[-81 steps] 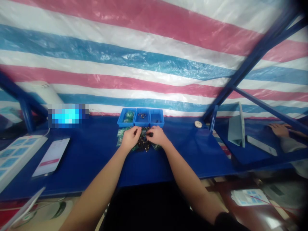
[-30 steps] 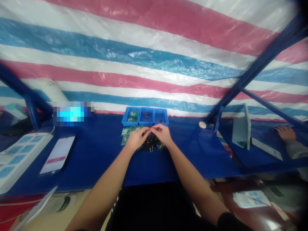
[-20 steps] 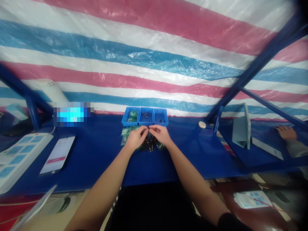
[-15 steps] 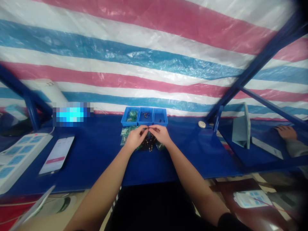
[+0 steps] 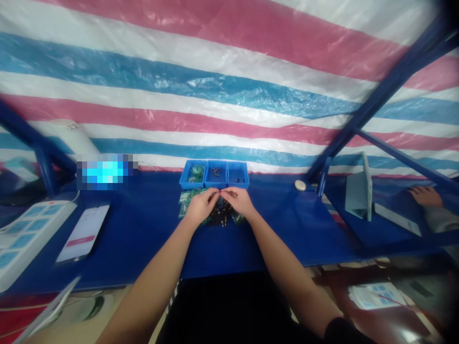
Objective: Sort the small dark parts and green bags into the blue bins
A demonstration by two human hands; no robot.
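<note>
My left hand [image 5: 202, 204] and my right hand [image 5: 238, 201] meet fingertip to fingertip over a heap of small dark parts with brass pins [image 5: 220, 216] on the blue table [image 5: 143, 234]. Both hands pinch a tiny piece between them; it is too small to name. Small green bags [image 5: 185, 197] lie just left of my left hand. Behind the hands stand three joined blue bins [image 5: 214, 174]; the left one holds green bags, the middle one a few small dark parts.
A white phone [image 5: 83, 233] and a white power strip [image 5: 27, 235] lie at the left. A small round white object [image 5: 300, 185] sits right of the bins. A tablet on a stand [image 5: 358, 187] and another person's hand [image 5: 425, 195] are at the right. Striped sheeting hangs behind.
My hands rose off the heap and came together, fingertips now touching in front of the bins. The view shifted slightly.
</note>
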